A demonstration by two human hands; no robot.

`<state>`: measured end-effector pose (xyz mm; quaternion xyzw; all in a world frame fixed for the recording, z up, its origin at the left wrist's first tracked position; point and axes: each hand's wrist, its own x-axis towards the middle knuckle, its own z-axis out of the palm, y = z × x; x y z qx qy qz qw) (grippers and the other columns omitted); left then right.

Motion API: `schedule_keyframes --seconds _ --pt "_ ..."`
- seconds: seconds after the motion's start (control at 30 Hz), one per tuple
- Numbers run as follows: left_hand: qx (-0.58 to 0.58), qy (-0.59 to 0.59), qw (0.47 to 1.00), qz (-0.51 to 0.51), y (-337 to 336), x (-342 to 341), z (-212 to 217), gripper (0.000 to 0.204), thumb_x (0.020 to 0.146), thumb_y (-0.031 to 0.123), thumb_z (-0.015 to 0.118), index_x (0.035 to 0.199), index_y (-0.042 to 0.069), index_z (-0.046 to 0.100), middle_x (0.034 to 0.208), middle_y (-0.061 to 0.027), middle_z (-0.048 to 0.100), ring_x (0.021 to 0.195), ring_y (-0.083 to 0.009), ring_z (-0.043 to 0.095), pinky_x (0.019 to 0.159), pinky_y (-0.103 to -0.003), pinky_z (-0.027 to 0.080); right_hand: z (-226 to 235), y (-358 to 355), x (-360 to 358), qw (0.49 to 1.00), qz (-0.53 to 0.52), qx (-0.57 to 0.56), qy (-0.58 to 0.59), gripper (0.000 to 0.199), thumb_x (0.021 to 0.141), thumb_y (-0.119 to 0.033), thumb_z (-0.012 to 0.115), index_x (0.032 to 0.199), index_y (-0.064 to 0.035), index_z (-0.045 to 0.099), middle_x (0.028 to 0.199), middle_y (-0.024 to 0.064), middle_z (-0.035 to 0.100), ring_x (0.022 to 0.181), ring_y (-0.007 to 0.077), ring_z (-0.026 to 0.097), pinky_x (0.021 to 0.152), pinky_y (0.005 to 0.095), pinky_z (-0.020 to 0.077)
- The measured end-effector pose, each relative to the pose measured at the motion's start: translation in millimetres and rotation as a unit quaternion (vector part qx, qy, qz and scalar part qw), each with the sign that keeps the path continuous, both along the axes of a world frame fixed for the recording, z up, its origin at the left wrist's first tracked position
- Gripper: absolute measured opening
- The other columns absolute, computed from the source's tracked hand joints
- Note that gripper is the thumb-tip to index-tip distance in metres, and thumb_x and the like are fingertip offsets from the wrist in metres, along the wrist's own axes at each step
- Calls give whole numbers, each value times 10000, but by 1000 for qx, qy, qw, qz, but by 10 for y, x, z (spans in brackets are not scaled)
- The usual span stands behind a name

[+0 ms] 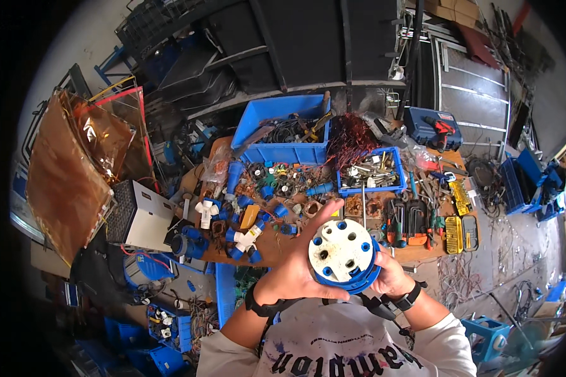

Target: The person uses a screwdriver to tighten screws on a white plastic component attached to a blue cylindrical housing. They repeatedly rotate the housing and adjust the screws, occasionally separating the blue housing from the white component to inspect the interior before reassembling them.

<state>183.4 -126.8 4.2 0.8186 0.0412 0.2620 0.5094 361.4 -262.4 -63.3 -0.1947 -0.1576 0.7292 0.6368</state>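
Close to my chest I hold a large round industrial power connector (341, 246) with both hands. Its off-white, dirt-specked face points up and has several holes, some lined in blue; a blue collar shows along its right and lower edge. My left hand (294, 267) wraps its left side, thumb under the lower edge and a finger stretched up past the top. My right hand (391, 275) grips the blue collar from the right. Beyond it on the wooden bench lie white-and-blue branched connectors (248, 237) and a white T-shaped one (206, 212).
A big blue crate (282, 151) of cables and tools stands at the back, beside a smaller blue bin (371, 190) of metal parts. Pliers and screwdrivers (415, 220) lie right, near an opened yellow bit case (454, 235). A white-sided box (149, 217) stands left.
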Motion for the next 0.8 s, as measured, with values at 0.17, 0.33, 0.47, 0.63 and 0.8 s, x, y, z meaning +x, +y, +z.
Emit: schedule_keyframes --seconds 0.17,0.33,0.47,0.63,0.8 --pt "120 12 992 39 26 -30 69 1220 571 483 965 1532 45 353 1595 -177 354 1511 -438 224 1215 -566 211 -123 48 22 999 36 -15 17 895 843 -281 818 1504 49 312 1420 189 540 1261 285 596 1065 445 517" --pt "81 -1 994 70 29 -184 35 1034 550 443 979 1383 28 527 1467 -165 525 1452 -406 373 1198 -551 254 -190 170 -106 996 72 -19 59 871 848 -269 816 1501 33 324 1402 189 552 1251 287 604 1044 443 535" --pt "101 -13 989 108 83 -327 112 917 581 307 948 1352 46 526 1445 -166 545 1425 -437 402 1169 -557 321 -204 302 -245 998 57 -6 33 880 870 -384 793 1501 19 331 1421 181 538 1273 289 586 1055 443 524" --pt "157 -52 963 211 244 -534 48 926 549 357 991 1295 7 568 1309 -156 611 1248 -365 578 1053 -463 458 -120 455 -439 998 11 -53 24 768 900 -429 749 1429 6 401 1369 167 564 1222 275 612 1014 435 541" --pt "132 -57 951 275 391 -763 42 900 535 316 1001 1263 4 574 1214 -139 599 1100 -285 621 976 -418 498 19 581 -648 995 -50 -40 -70 462 951 -379 701 1198 -37 512 1219 135 610 1125 265 642 895 463 589"
